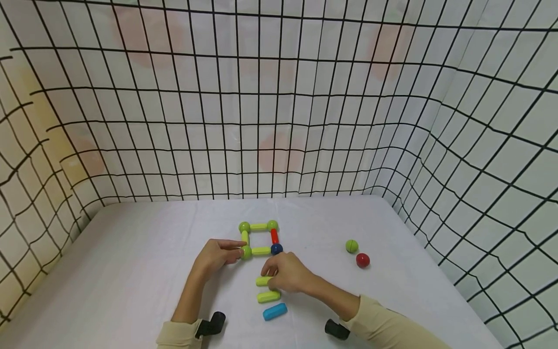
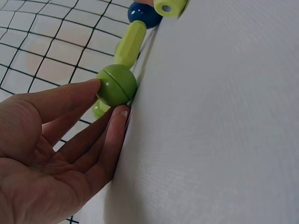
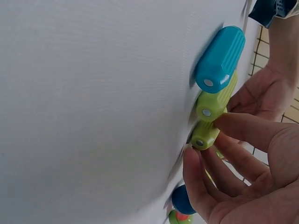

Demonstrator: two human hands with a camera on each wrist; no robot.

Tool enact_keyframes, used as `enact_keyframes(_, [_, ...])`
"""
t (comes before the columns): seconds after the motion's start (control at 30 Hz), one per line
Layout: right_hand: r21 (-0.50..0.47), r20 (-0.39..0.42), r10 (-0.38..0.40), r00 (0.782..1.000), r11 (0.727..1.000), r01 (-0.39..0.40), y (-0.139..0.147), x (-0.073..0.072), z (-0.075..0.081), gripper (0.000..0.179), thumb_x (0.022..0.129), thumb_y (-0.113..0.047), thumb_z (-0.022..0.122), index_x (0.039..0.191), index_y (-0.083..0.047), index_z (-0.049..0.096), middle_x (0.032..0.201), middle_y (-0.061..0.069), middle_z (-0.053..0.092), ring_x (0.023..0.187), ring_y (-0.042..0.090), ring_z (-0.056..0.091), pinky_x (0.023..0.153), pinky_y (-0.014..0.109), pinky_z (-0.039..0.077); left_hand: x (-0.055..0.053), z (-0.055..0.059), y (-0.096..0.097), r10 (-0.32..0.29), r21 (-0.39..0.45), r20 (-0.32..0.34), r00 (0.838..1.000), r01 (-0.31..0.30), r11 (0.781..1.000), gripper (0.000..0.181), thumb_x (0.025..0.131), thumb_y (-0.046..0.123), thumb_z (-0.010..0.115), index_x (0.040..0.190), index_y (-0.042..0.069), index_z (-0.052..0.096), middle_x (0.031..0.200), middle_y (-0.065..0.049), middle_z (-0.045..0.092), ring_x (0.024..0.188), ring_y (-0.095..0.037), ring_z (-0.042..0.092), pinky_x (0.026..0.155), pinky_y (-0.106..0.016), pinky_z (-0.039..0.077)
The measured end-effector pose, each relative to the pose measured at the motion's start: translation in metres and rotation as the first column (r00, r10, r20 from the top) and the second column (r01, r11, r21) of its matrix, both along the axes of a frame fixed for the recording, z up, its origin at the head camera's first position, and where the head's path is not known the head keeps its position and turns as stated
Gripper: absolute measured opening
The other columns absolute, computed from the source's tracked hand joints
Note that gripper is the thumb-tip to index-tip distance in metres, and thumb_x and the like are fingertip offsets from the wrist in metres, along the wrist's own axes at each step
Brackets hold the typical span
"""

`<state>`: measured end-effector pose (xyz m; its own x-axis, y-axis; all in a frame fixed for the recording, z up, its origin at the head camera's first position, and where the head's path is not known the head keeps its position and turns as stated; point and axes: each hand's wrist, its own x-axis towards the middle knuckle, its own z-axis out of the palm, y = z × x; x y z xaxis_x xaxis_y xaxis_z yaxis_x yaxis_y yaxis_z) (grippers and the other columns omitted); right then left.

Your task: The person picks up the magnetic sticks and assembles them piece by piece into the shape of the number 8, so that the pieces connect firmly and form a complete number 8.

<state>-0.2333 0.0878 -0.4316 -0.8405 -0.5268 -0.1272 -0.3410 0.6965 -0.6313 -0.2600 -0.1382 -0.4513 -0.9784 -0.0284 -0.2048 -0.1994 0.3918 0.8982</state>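
Head view: left of the blue ball (image 1: 276, 249), the left hand (image 1: 218, 254) pinches a green corner ball (image 1: 246, 252), seemingly steadying the square frame (image 1: 259, 227), while the right hand (image 1: 286, 273) pinches a green rod (image 1: 263, 281) on the blue ball's near side.

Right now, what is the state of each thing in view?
Lime, red and navy square of rods and balls: assembled.
Left fingers: holding the square's near-left green ball.
Lime plastic-looking rod: pinched, apart from the square.
Right fingers: pinching that rod.
Second lime rod: loose.
Blue faceted rod: loose.
Green ball at right: loose.
Glossy red ball: loose.
Black mesh netting: upright.
White cloth: spread.
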Motion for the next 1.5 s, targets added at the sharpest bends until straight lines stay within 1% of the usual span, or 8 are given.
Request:
enact_keyframes(0.17, [-0.003, 0.006, 0.005, 1.000, 1.000, -0.005, -0.003, -0.001, -0.004, 0.023, 0.080, -0.006, 0.080, 0.102, -0.012, 0.079, 0.083, -0.004, 0.074, 0.070, 0.004, 0.061, 0.062, 0.019, 0.052, 0.000, 0.000, -0.001, -0.001, 0.004, 0.007, 1.000, 0.001, 1.000, 0.022, 0.089, 0.019, 0.076, 0.110, 0.016, 0.080, 0.103, -0.003, 0.079, 0.082, -0.012, 0.068, 0.072, -0.025, 0.050])
enact_keyframes(0.27, [-0.009, -0.024, 0.018, 1.000, 1.000, -0.018, -0.005, -0.002, -0.005, 0.025, 0.079, -0.004, 0.078, 0.103, -0.012, 0.079, 0.081, -0.003, 0.073, 0.066, 0.003, 0.059, 0.059, 0.019, 0.050, -0.001, -0.001, -0.001, -0.002, 0.007, 0.007, 1.000, 0.002, 1.000, 0.022, 0.089, 0.019, 0.076, 0.110, 0.016, 0.080, 0.102, -0.003, 0.079, 0.081, -0.011, 0.068, 0.072, -0.025, 0.050])
enact_keyframes(0.43, [-0.019, -0.059, 0.025, 0.998, 0.999, -0.026, -0.007, -0.002, -0.004, 0.032, 0.077, -0.001, 0.076, 0.107, -0.011, 0.078, 0.081, -0.001, 0.072, 0.066, 0.004, 0.058, 0.057, 0.020, 0.049, -0.001, -0.001, -0.001, -0.003, 0.013, 0.004, 1.000, 0.003, 1.000, 0.022, 0.089, 0.019, 0.076, 0.111, 0.016, 0.080, 0.101, -0.003, 0.079, 0.081, -0.012, 0.067, 0.072, -0.025, 0.050])
enact_keyframes(0.57, [-0.031, -0.061, 0.006, 0.998, 0.999, -0.008, -0.009, -0.003, -0.004, 0.035, 0.079, -0.003, 0.073, 0.113, -0.012, 0.076, 0.085, 0.001, 0.073, 0.068, 0.005, 0.060, 0.057, 0.021, 0.050, -0.001, -0.001, -0.001, -0.007, 0.021, -0.006, 1.000, 0.008, 1.000, 0.022, 0.089, 0.018, 0.076, 0.111, 0.015, 0.080, 0.102, -0.003, 0.079, 0.082, -0.011, 0.068, 0.072, -0.025, 0.051])
enact_keyframes(0.77, [-0.093, -0.077, -0.059, 0.995, 0.994, 0.052, -0.013, -0.004, -0.008, 0.033, 0.085, -0.010, 0.076, 0.118, -0.011, 0.074, 0.090, 0.004, 0.076, 0.074, 0.006, 0.065, 0.063, 0.021, 0.054, 0.001, -0.001, -0.001, -0.013, 0.020, -0.005, 1.000, 0.013, 1.000, 0.022, 0.089, 0.019, 0.075, 0.111, 0.015, 0.080, 0.103, -0.003, 0.079, 0.083, -0.012, 0.069, 0.074, -0.025, 0.052])
enact_keyframes(0.9, [-0.143, -0.067, -0.092, 0.993, 0.986, 0.082, -0.017, -0.005, -0.010, 0.035, 0.085, -0.010, 0.077, 0.119, -0.010, 0.072, 0.088, 0.004, 0.076, 0.074, 0.007, 0.066, 0.064, 0.022, 0.054, 0.001, -0.001, -0.001, -0.008, 0.017, -0.007, 1.000, 0.009, 1.000, 0.022, 0.089, 0.019, 0.075, 0.110, 0.016, 0.080, 0.103, -0.003, 0.079, 0.083, -0.012, 0.069, 0.074, -0.025, 0.052])
enact_keyframes(1.2, [-0.228, 0.013, -0.103, 0.995, 0.968, 0.103, -0.027, -0.011, -0.018, 0.034, 0.085, -0.011, 0.077, 0.118, -0.005, 0.070, 0.079, 0.003, 0.075, 0.063, 0.009, 0.065, 0.058, 0.024, 0.051, 0.001, 0.000, -0.001, -0.005, 0.013, -0.012, 1.000, 0.006, 1.000, 0.022, 0.089, 0.018, 0.075, 0.110, 0.016, 0.080, 0.101, -0.003, 0.079, 0.082, -0.013, 0.068, 0.074, -0.026, 0.051])
enact_keyframes(1.5, [-0.257, 0.015, -0.116, 0.993, 0.960, 0.116, -0.035, -0.009, -0.017, 0.035, 0.086, -0.009, 0.076, 0.119, 0.000, 0.068, 0.078, 0.006, 0.076, 0.060, 0.009, 0.066, 0.056, 0.022, 0.049, 0.004, 0.001, -0.002, -0.024, 0.029, -0.036, 0.999, 0.025, 0.999, 0.023, 0.088, 0.017, 0.075, 0.111, 0.013, 0.079, 0.104, -0.006, 0.079, 0.086, -0.013, 0.070, 0.076, -0.028, 0.052])
